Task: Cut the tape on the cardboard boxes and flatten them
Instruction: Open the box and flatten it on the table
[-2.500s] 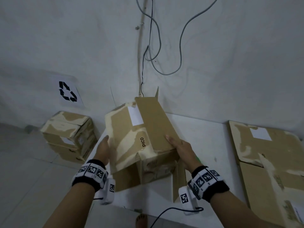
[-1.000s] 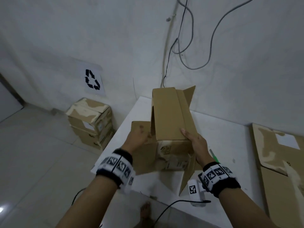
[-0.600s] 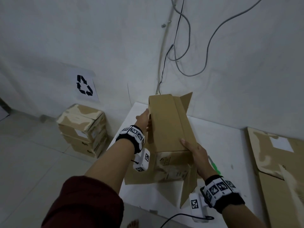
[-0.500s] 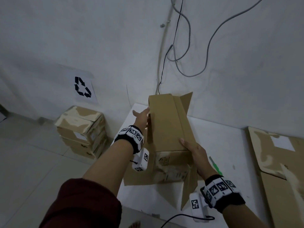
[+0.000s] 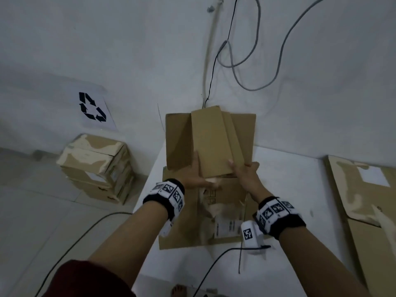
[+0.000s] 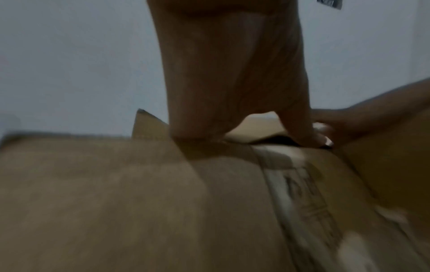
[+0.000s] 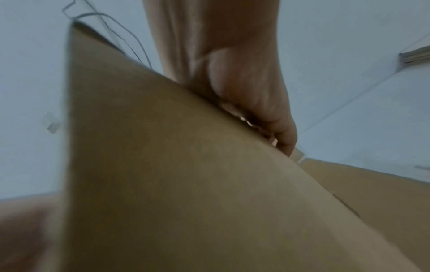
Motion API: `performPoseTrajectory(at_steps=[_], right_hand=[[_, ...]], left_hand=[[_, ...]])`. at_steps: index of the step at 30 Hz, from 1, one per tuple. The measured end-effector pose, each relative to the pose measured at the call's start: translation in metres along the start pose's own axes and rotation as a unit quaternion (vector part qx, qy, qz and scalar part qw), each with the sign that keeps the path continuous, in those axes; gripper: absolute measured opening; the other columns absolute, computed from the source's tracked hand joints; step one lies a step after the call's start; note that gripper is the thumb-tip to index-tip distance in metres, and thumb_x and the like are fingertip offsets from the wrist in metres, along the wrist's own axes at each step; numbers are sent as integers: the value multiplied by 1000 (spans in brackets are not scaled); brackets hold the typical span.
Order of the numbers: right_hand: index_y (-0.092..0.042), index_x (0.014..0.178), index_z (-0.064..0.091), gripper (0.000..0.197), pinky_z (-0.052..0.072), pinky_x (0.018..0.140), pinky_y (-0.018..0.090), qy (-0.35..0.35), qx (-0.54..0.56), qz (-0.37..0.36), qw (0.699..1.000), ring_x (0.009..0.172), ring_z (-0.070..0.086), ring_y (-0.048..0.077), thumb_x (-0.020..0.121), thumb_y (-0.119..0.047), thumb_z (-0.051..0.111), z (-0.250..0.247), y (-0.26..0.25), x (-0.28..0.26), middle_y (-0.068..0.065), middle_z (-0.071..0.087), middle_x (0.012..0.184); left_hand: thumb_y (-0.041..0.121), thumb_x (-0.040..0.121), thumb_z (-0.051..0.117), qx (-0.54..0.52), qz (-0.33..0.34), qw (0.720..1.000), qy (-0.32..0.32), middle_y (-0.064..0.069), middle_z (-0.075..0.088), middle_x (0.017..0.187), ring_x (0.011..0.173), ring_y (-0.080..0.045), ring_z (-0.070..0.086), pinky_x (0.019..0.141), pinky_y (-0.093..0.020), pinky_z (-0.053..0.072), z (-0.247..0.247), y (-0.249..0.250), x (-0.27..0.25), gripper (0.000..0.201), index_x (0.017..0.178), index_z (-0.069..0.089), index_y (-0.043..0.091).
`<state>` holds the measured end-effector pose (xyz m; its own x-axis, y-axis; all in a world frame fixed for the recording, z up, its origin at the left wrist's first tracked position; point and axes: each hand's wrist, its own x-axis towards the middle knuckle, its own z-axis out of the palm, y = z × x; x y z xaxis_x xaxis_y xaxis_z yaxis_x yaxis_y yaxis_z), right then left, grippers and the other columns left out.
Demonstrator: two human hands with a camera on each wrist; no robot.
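Note:
A brown cardboard box [image 5: 188, 221] lies nearly collapsed on the white table [image 5: 289, 189], its torn label side facing me. Its far flaps [image 5: 214, 142] stand up against the wall. My left hand [image 5: 201, 172] holds the middle flap at its lower left corner, thumb stretched across below the edge. In the left wrist view the left hand [image 6: 267, 136] has its fingers tucked behind a cardboard edge. My right hand [image 5: 242, 168] grips the same flap's lower right corner. The right wrist view shows the right hand [image 7: 267, 125] with fingers curled over the panel edge.
Flattened cardboard [image 5: 364, 200] lies on the table at the right. Two taped boxes [image 5: 96, 166] are stacked on the floor at the left, below a recycling sign [image 5: 92, 107]. Cables [image 5: 235, 61] hang down the wall. A black cord [image 5: 214, 264] crosses the table's near edge.
The box stood upright between my hands; now it is folded down towards the table. My left hand came back from the box's far left side to the middle flap.

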<state>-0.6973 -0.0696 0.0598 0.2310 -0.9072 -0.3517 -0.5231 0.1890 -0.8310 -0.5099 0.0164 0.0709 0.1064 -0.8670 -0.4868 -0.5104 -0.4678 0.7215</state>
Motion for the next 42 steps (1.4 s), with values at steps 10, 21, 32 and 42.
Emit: performPoseTrajectory(at_steps=[10,21,32,42], right_hand=[[-38,149,36,104,32,100,48,-179,-3,121,976,143,30,24,62,-93,51,8,23,23,-6,33,156],[-11,147,33,73,41,93,44,166,-379,87,906,117,50,38,82,-5,64,-16,117,24,21,48,136],[-33,158,7,62,7,121,55,83,-404,-86,907,153,4,26,100,-48,25,86,192,-23,5,4,166],[-31,156,17,64,1,121,53,96,-365,-85,922,153,3,23,96,-49,28,87,199,-21,4,8,165]], left_hand=[[39,101,39,24,-33,980,196,-19,63,98,98,-34,61,79,-34,45,29,-59,42,44,118,58,2],[25,92,49,27,-196,840,505,-23,40,144,130,-39,43,107,-49,38,58,-145,61,62,146,21,11],[52,97,21,319,94,928,171,-8,9,162,149,-27,6,115,-59,-1,140,-175,45,64,154,18,23],[45,95,28,266,100,936,206,-9,26,157,147,-27,18,117,-55,0,141,-174,45,60,149,33,20]])
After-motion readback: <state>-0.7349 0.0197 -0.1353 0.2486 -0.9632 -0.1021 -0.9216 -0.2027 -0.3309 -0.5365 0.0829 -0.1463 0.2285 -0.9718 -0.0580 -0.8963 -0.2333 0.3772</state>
